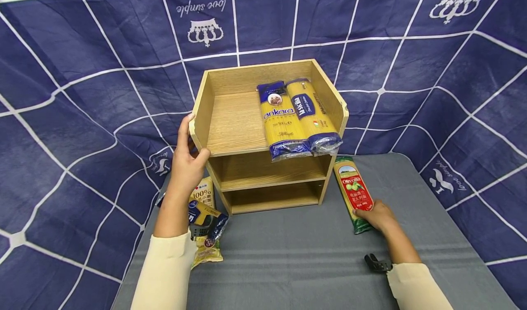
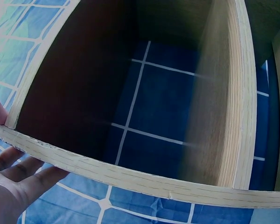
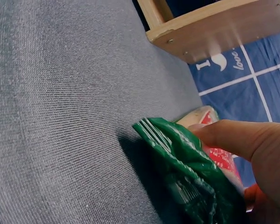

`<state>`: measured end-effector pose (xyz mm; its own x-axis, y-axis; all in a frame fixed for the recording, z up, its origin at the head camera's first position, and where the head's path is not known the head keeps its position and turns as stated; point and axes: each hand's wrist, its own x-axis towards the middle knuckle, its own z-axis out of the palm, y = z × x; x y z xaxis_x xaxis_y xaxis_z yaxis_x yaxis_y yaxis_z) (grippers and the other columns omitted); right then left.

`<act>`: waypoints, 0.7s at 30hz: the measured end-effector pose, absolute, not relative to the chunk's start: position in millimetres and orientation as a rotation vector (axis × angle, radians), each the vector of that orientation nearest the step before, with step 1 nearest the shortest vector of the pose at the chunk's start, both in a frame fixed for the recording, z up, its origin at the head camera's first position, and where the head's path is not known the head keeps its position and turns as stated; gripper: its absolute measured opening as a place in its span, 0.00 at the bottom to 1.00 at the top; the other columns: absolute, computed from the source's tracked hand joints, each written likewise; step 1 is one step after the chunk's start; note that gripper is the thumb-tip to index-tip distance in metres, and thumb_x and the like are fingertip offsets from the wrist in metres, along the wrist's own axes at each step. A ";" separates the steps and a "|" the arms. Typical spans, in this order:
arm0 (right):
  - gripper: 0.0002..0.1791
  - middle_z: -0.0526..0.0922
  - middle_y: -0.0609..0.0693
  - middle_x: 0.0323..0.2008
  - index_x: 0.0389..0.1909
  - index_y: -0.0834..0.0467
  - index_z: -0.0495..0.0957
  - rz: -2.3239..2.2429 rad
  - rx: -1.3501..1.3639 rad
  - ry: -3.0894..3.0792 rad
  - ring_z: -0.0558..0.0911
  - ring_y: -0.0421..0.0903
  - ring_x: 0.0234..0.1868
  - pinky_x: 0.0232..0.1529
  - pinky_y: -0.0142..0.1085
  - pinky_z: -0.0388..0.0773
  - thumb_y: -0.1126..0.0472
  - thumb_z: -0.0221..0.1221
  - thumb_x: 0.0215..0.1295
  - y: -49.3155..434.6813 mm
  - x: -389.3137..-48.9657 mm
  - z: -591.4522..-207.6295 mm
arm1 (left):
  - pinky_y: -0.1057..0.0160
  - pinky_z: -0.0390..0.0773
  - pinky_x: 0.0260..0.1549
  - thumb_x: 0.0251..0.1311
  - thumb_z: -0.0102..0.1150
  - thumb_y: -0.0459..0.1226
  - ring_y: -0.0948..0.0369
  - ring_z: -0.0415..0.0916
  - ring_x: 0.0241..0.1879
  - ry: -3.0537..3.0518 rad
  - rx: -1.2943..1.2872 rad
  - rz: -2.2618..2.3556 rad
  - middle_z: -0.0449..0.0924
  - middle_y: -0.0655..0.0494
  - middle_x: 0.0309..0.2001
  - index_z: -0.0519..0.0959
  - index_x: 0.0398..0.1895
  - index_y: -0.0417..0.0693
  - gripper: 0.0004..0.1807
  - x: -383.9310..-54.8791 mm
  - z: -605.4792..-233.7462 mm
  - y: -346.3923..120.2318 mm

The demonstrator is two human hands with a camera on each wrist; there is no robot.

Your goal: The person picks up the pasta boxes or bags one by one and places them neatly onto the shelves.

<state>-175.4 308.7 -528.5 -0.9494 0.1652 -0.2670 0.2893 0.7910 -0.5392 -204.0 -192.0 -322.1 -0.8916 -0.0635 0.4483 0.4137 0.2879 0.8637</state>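
Observation:
My left hand (image 1: 187, 161) grips the left side of the wooden shelf (image 1: 269, 182), thumb at the top board's front corner and fingers along the outside. In the left wrist view, its fingers (image 2: 42, 177) lie against the shelf's edge. To the right of the shelf, my right hand (image 1: 376, 216) pinches the lower part of a red-labelled spaghetti pack (image 1: 356, 193). The right wrist view shows the pack's green end (image 3: 186, 163) below the thumb. Two yellow-and-blue spaghetti packs (image 1: 284, 125) (image 1: 310, 109) lie side by side on the shelf's top, their ends overhanging the front edge.
Several more pasta packs (image 1: 206, 250) are piled left of the shelf, partly hidden by the left arm. Grey cloth (image 1: 288, 259) covers the table. Blue white-lined fabric (image 1: 263, 22) hangs behind and at both sides. A black wrist strap (image 1: 376, 263) sits by the right sleeve.

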 end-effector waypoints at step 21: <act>0.23 0.78 0.60 0.39 0.48 0.73 0.65 -1.396 0.300 2.552 0.76 0.43 0.34 0.35 0.35 0.73 0.59 0.61 0.65 302.6 -158.4 -520.9 | 0.56 0.78 0.54 0.59 0.47 0.24 0.55 0.69 0.65 -2.186 -0.300 -1.619 0.66 0.60 0.71 0.56 0.77 0.77 0.47 -202.5 -319.9 -191.8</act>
<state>-158.4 302.6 -520.9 -0.9557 0.0743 -0.2847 0.2798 0.5286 -0.8014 -202.5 -191.8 -319.9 -0.8962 -0.0651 0.4389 0.4008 0.3055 0.8637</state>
